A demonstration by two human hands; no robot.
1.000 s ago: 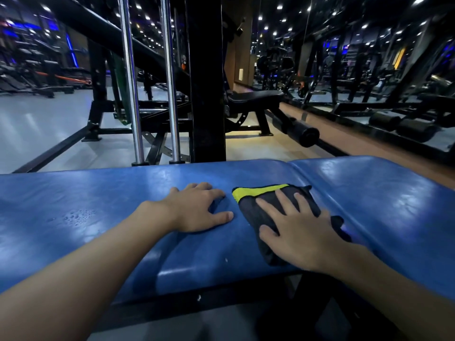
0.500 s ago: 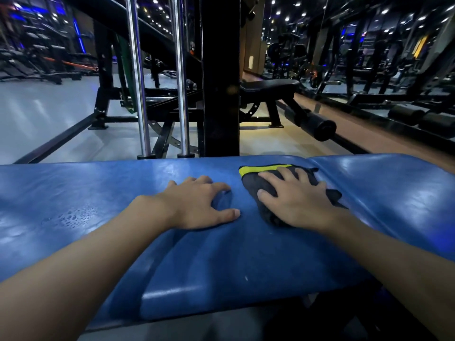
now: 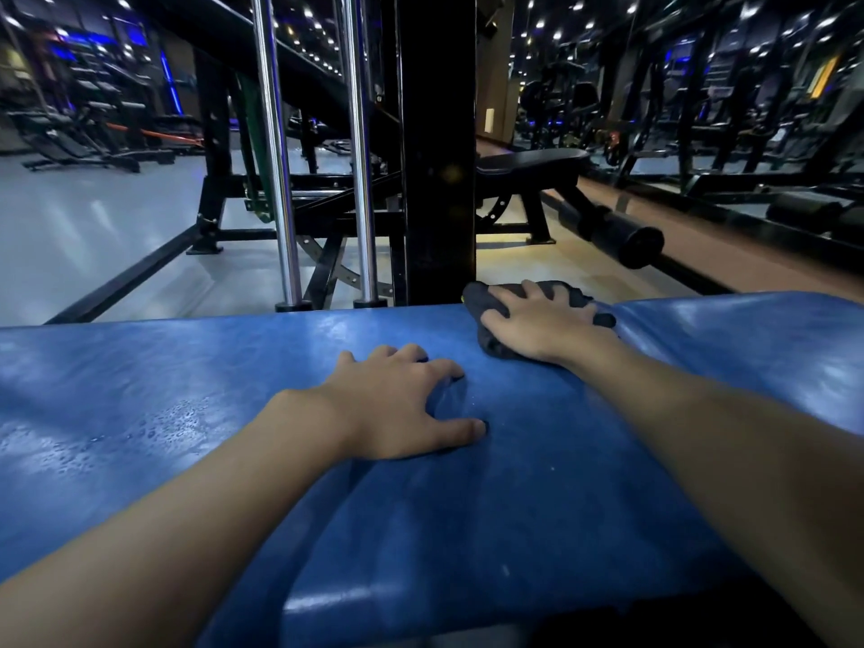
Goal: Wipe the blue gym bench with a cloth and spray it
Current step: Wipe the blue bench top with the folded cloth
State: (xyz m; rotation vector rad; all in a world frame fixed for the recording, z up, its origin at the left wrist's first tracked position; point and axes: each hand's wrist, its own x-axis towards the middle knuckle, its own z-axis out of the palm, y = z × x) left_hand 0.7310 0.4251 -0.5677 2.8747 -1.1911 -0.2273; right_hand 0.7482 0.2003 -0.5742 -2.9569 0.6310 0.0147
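The blue gym bench (image 3: 537, 484) stretches across the view, with a seam between its two pads at the right. A dark cloth (image 3: 481, 299) lies at the bench's far edge, near the seam. My right hand (image 3: 537, 325) presses flat on the cloth with fingers spread. My left hand (image 3: 397, 404) rests on the bench pad to the left of it, fingers spread and bent at the tips, holding nothing. Wet droplets (image 3: 173, 423) show on the pad at the left. No spray bottle is in view.
A black upright post (image 3: 437, 147) and two chrome guide rods (image 3: 280, 156) stand just behind the bench. A black bench (image 3: 533, 163) with a foam roller (image 3: 626, 243) sits beyond, and dark gym machines line the background.
My right hand has pushed the cloth away from me across the pad to the far edge. My left hand has stayed in place on the bench.
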